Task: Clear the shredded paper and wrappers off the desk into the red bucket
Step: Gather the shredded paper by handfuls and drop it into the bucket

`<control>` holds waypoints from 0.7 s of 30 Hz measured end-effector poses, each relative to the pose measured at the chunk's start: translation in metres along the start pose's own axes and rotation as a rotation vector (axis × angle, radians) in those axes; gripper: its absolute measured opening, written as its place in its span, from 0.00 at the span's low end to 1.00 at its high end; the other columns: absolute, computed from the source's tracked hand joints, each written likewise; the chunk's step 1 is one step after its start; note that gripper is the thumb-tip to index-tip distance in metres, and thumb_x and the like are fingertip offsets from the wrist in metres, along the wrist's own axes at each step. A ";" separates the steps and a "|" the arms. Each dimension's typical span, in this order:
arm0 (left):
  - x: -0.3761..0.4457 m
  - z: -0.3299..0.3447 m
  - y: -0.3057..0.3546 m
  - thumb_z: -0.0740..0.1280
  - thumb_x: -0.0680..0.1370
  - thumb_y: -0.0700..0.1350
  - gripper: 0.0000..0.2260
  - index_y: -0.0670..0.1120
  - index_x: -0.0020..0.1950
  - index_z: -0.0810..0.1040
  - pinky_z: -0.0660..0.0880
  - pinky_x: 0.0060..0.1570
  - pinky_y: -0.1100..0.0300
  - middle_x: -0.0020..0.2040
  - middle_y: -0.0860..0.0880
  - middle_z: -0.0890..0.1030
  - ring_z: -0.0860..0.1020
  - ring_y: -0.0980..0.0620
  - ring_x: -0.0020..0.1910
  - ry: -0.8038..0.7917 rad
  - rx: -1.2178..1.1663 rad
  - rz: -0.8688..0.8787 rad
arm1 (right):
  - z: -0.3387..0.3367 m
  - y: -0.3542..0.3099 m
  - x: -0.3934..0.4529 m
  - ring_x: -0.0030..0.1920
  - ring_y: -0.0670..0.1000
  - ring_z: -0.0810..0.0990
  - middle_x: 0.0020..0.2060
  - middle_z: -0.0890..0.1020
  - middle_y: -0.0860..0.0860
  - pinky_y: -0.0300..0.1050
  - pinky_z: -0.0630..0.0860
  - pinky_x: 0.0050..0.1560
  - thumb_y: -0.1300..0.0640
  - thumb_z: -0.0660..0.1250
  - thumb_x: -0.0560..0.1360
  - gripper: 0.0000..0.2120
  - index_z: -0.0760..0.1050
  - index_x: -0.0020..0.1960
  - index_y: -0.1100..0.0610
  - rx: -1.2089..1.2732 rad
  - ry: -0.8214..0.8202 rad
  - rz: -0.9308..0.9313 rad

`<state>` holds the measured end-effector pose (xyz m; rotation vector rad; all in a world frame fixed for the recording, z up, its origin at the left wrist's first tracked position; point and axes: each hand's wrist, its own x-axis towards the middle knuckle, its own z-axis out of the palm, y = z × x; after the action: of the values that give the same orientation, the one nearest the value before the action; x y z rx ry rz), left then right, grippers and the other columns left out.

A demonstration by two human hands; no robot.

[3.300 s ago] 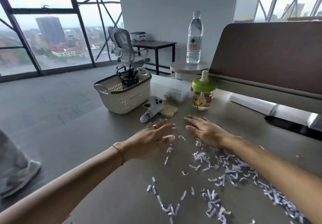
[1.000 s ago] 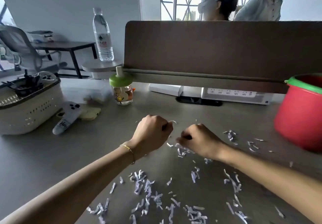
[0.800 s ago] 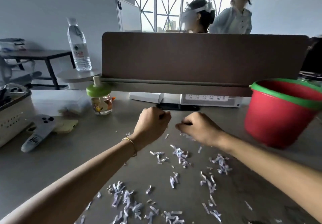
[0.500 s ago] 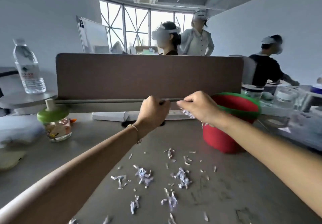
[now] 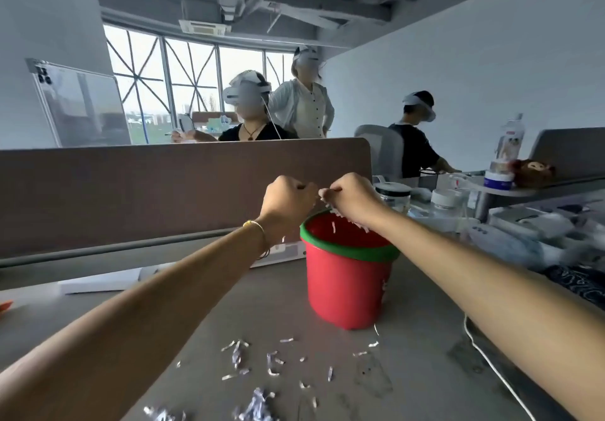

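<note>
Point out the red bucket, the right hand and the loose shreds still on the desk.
red bucket [image 5: 347, 289]: head view, front wall.
right hand [image 5: 352, 196]: head view, back of the fist.
shredded paper [image 5: 237, 356]: head view, one strip.

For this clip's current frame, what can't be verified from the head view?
- Left hand contents: hidden by its curled fingers.
- How full the red bucket is: its near wall and the right hand block the inside.
- Shredded paper near the person: cut off by the bottom edge.
- Wrappers: none identifiable.
</note>
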<state>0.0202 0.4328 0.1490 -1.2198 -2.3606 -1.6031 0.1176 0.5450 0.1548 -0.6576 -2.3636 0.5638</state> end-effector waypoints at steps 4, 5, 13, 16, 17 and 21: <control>0.007 0.015 0.004 0.64 0.72 0.46 0.16 0.37 0.28 0.75 0.66 0.29 0.59 0.26 0.47 0.73 0.68 0.50 0.27 -0.022 -0.009 0.000 | 0.001 0.019 0.004 0.29 0.55 0.79 0.22 0.78 0.56 0.48 0.75 0.35 0.50 0.68 0.75 0.21 0.75 0.27 0.61 0.022 0.002 0.051; 0.009 0.018 0.005 0.64 0.73 0.46 0.17 0.39 0.26 0.74 0.66 0.29 0.59 0.26 0.48 0.73 0.68 0.50 0.27 -0.021 0.001 0.004 | 0.001 0.023 0.004 0.28 0.53 0.78 0.21 0.77 0.52 0.46 0.73 0.33 0.50 0.69 0.74 0.20 0.76 0.27 0.60 0.017 0.002 0.065; 0.021 0.042 0.019 0.65 0.74 0.46 0.17 0.44 0.25 0.76 0.70 0.29 0.59 0.27 0.47 0.79 0.74 0.50 0.26 -0.039 0.049 0.037 | -0.015 0.043 -0.007 0.37 0.53 0.88 0.33 0.87 0.53 0.54 0.86 0.43 0.66 0.67 0.72 0.09 0.83 0.37 0.58 0.107 -0.132 0.085; 0.024 0.053 0.021 0.64 0.74 0.46 0.17 0.44 0.26 0.76 0.67 0.21 0.64 0.26 0.46 0.77 0.72 0.50 0.21 -0.079 0.065 0.043 | -0.025 0.046 -0.018 0.34 0.48 0.87 0.30 0.86 0.48 0.54 0.85 0.43 0.64 0.67 0.70 0.09 0.85 0.37 0.56 0.043 -0.063 0.039; 0.024 0.056 0.021 0.64 0.74 0.46 0.17 0.44 0.25 0.75 0.65 0.19 0.65 0.25 0.46 0.75 0.71 0.50 0.19 -0.104 0.071 0.043 | -0.028 0.047 -0.022 0.34 0.47 0.86 0.29 0.86 0.48 0.53 0.85 0.43 0.63 0.68 0.69 0.09 0.86 0.36 0.55 0.017 -0.039 0.035; 0.026 0.071 0.021 0.63 0.75 0.46 0.17 0.43 0.27 0.75 0.68 0.26 0.62 0.26 0.46 0.76 0.73 0.49 0.24 -0.211 0.138 0.044 | -0.039 0.048 -0.033 0.38 0.51 0.85 0.32 0.86 0.49 0.51 0.83 0.44 0.62 0.69 0.68 0.08 0.87 0.37 0.54 -0.053 0.005 0.037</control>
<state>0.0421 0.5086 0.1436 -1.4643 -2.4965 -1.3334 0.1813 0.5727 0.1428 -0.7263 -2.3729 0.5163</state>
